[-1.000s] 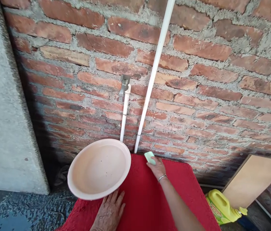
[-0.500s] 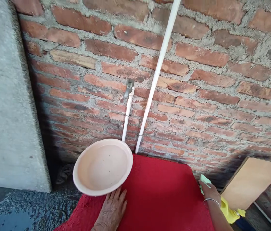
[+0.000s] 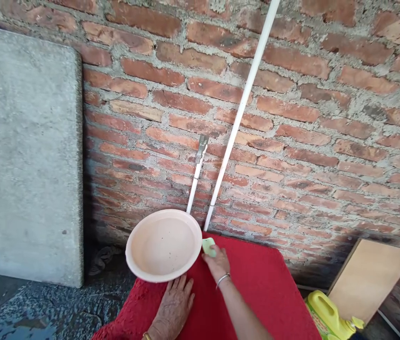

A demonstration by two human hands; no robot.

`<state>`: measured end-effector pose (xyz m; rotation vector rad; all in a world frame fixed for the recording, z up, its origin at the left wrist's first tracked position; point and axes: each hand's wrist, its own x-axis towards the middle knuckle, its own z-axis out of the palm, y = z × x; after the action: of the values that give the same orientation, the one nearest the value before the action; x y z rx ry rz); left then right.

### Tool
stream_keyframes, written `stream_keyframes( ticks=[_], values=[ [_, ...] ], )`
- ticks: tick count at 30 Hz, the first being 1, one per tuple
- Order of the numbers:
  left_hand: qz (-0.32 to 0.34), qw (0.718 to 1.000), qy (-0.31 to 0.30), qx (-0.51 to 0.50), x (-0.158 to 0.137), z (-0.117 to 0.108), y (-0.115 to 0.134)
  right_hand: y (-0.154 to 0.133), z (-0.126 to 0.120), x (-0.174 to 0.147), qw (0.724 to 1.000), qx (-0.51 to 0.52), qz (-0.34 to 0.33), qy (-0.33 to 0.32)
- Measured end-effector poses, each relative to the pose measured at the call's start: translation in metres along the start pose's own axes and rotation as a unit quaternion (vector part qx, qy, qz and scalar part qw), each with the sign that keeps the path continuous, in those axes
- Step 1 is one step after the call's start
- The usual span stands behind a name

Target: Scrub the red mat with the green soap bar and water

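A wet-looking red cloth (image 3: 253, 283) is spread over a flat slab and hangs down at the front left. My left hand (image 3: 174, 302) lies flat on it, fingers stretched, fingertips close to the near rim of a pale pink basin (image 3: 164, 248). The basin stands at the slab's left end with a few dark specks inside. My right hand (image 3: 217, 264) is closed around a small pale green block (image 3: 208, 247) with rounded corners, just right of the basin. Whether it is soap or a brush I cannot tell, as my fingers cover part of it.
Behind the slab rises a brick wall with a grey tap (image 3: 202, 146) and a long white pipe (image 3: 242, 111). A concrete slab (image 3: 26, 156) leans at left above wet ground. Right of the cloth are a yellow jug (image 3: 327, 314) and a leaning board (image 3: 370, 278).
My right hand has moved left with the green block, from the cloth's right edge to beside the basin. My left hand still lies on the cloth. The view has shifted somewhat.
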<state>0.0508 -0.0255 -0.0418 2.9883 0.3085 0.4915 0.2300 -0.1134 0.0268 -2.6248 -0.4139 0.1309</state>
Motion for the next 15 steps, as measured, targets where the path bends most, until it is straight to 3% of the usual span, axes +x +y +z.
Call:
stream_keyframes(
  ticks=[3,6,10,15],
  values=[
    [-0.004,1.000,-0.015,0.002,0.001,-0.004,0.000,-0.013,0.012,-0.012,0.999,-0.008,-0.029,-0.022],
    [0.003,1.000,-0.009,-0.001,0.000,0.001,-0.003,0.004,0.003,-0.009,0.999,-0.021,-0.026,-0.019],
    [-0.002,1.000,0.002,-0.003,-0.002,0.015,-0.008,0.062,-0.033,0.007,0.999,-0.038,0.025,0.008],
    [-0.011,1.000,-0.015,-0.007,-0.005,0.023,-0.012,0.162,-0.100,0.020,0.988,-0.054,0.134,0.062]
  ],
)
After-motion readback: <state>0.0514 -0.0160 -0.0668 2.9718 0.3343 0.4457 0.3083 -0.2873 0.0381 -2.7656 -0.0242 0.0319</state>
